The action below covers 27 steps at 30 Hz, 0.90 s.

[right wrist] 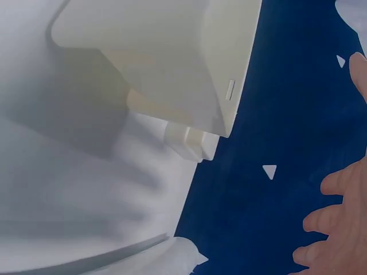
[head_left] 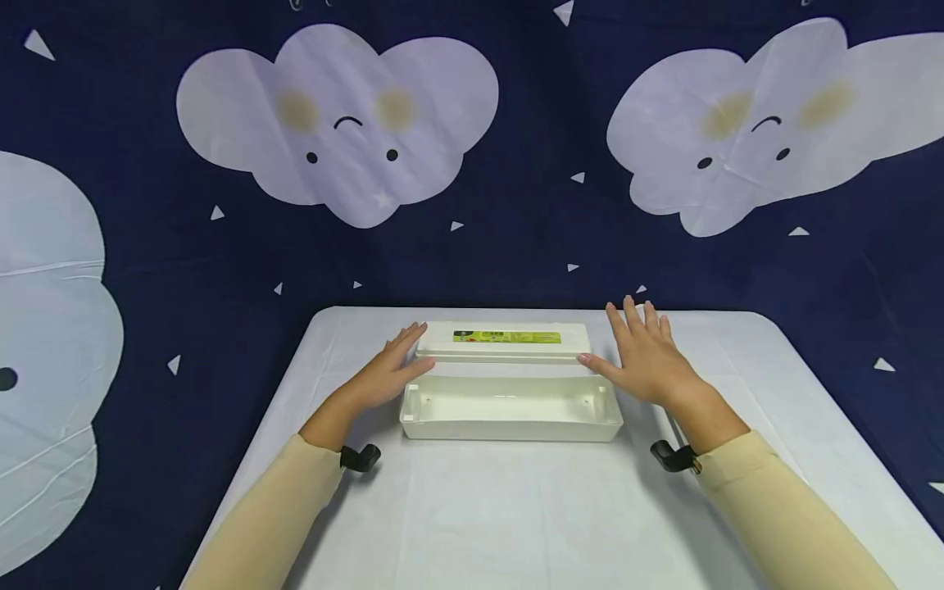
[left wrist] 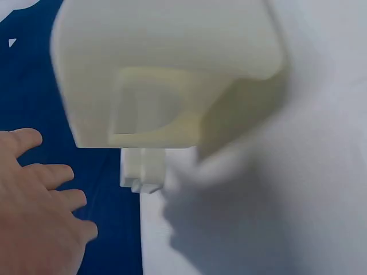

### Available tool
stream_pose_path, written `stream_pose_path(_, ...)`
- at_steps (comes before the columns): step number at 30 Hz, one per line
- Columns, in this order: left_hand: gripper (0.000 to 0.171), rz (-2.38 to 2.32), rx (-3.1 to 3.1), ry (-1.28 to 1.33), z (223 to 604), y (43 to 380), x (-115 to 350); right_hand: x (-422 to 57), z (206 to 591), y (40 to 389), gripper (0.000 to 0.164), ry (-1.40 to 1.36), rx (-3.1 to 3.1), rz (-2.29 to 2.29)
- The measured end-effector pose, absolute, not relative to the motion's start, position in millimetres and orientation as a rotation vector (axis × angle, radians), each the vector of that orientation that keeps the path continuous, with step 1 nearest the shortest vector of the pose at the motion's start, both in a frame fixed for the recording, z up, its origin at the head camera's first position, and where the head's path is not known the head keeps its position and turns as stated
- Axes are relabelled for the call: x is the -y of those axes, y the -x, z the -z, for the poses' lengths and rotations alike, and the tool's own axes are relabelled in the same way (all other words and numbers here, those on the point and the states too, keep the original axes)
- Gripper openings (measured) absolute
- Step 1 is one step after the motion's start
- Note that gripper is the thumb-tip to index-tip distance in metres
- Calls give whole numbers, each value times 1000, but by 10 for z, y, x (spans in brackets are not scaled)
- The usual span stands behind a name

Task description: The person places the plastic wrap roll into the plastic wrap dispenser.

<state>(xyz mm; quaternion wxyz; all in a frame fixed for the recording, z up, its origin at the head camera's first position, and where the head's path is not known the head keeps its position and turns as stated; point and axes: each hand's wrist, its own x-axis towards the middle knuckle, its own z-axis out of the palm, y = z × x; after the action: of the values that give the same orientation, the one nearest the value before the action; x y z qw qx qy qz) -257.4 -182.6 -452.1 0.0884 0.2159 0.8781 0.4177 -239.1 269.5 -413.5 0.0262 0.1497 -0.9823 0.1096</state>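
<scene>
A long white plastic box (head_left: 512,431) with an open top lies across the table. Behind it is a second long white plastic piece (head_left: 435,334) with a yellow-green label (head_left: 506,337). My left hand (head_left: 383,375) hovers by the left ends of both, fingers extended and thumb toward the gap. At their right ends, my right hand (head_left: 651,360) hovers with fingers spread. In the left wrist view, the box (left wrist: 166,34) stands apart from my hand (left wrist: 40,212). The right wrist view likewise shows the box (right wrist: 155,34) away from my fingers.
A white cloth covers the table (head_left: 479,516). Beyond its far edge hangs a dark blue curtain (head_left: 531,246) with clouds and triangles. A white object with a pointed tip (right wrist: 178,255) lies near my right hand, mostly hidden in the head view.
</scene>
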Motion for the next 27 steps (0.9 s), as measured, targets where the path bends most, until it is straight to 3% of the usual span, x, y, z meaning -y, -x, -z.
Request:
stream_pose_path(10, 90, -1407, -2524, -539, 4787, 2358, 1925, -2765, 4201, 2334, 113, -427, 3061, -434)
stream_pose_path(27, 116, -1612, -2348, -610, 4995, 2287, 1915, -3067, 4200, 2157, 104, -298, 3026, -702)
